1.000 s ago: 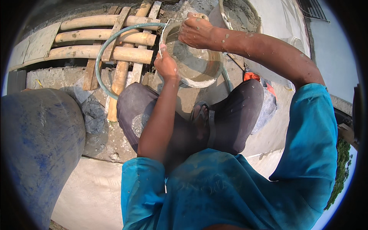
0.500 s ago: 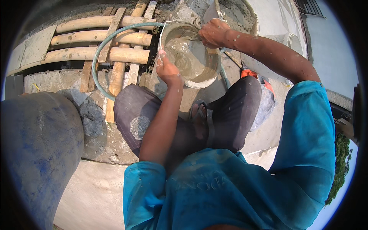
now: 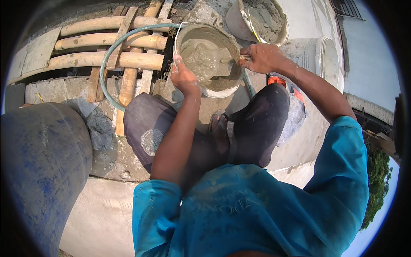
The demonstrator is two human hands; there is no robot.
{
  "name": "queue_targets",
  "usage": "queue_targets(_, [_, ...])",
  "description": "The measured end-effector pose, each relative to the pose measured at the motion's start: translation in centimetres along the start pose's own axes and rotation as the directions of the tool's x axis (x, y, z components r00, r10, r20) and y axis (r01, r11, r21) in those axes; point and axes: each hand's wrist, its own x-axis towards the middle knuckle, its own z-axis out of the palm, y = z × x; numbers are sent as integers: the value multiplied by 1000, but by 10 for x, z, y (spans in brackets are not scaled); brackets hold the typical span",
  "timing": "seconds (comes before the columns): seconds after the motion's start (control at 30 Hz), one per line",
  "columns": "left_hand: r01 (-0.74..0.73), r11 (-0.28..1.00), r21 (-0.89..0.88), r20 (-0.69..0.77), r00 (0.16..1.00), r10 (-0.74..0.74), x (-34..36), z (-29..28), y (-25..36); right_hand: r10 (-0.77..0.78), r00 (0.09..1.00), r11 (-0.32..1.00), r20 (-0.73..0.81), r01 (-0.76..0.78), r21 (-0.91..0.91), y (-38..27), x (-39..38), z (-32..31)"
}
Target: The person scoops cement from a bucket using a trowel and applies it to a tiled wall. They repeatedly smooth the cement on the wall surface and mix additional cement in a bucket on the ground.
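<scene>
Head view: the person squats over a grey bucket (image 3: 201,88) that stands on the concrete floor (image 3: 107,214) between the knees, tipped a little toward the body. Wet grey mortar (image 3: 201,60) fills its lower part. The left hand (image 3: 183,77) is closed over the bucket's near left rim, fingers curled onto the edge. The right hand (image 3: 261,57) is at the right rim, fingers pressed together in a fist around a thin tool handle (image 3: 245,56); its lower end goes down into the mortar, and what kind of tool it is cannot be told.

A green hose (image 3: 107,64) loops on the floor just left of the bucket and passes behind it. Under the hose lies a rack of bamboo poles (image 3: 107,40) tied across wooden slats. Behind the bucket, near the right hand, stands a second bucket (image 3: 233,19) also holding mortar, and right of it a white tub (image 3: 317,53). A large blue drum (image 3: 38,171) fills the left of the picture, well apart from both hands. An orange object (image 3: 276,79) shows just behind the right knee, too hidden to name.
</scene>
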Motion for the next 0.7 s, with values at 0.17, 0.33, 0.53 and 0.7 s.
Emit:
queue_targets(0.17, [52,992,-118,24,998,-50,-5,1,13,-14,1000,982,7,15,-189,-12,16,38])
queue_targets(0.33, [82,977,-195,86,994,-66,-6,1,16,-54,996,998,72,56,-23,-26,7,36])
queue_targets(0.53, [105,992,-76,47,994,-101,-5,2,19,80,996,996,-31,-81,-41,-15,6,8])
queue_targets(0.7, [26,986,-166,82,997,-13,-11,5,19,-69,997,997,38,71,-41,-34,9,51])
